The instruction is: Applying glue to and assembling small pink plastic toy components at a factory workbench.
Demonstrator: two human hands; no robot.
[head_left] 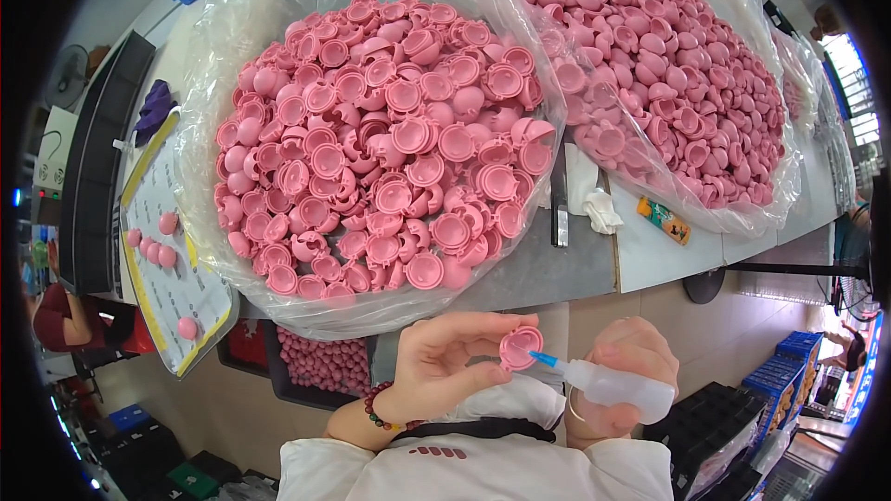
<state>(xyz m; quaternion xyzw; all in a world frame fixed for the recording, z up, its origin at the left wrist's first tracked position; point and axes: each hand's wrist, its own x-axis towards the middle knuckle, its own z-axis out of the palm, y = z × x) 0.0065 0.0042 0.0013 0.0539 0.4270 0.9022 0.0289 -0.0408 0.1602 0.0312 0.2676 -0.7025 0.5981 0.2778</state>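
Between the thumb and fingers of my left hand [444,360] is a pink plastic half-shell [516,345], its hollow side showing. My right hand [631,362] is wrapped round a translucent white squeeze bottle [617,391] lying tilted in the grip. The bottle's blue nozzle tip [544,359] reaches to the hollow of the half-shell; whether it touches, I cannot tell. Beyond my hands, a clear plastic bag [209,213] lies spread open on the table, heaped with similar pink half-shells [380,144].
At the right, a second clear bag [789,158] holds more pink half-shells. Between the bags lie a crumpled white tissue [601,211] and a small green-and-orange tube [664,221]. Several pink balls rest on a yellow-edged sheet [176,306]. Below the table edge, a dark bin [278,380] contains pink pieces.
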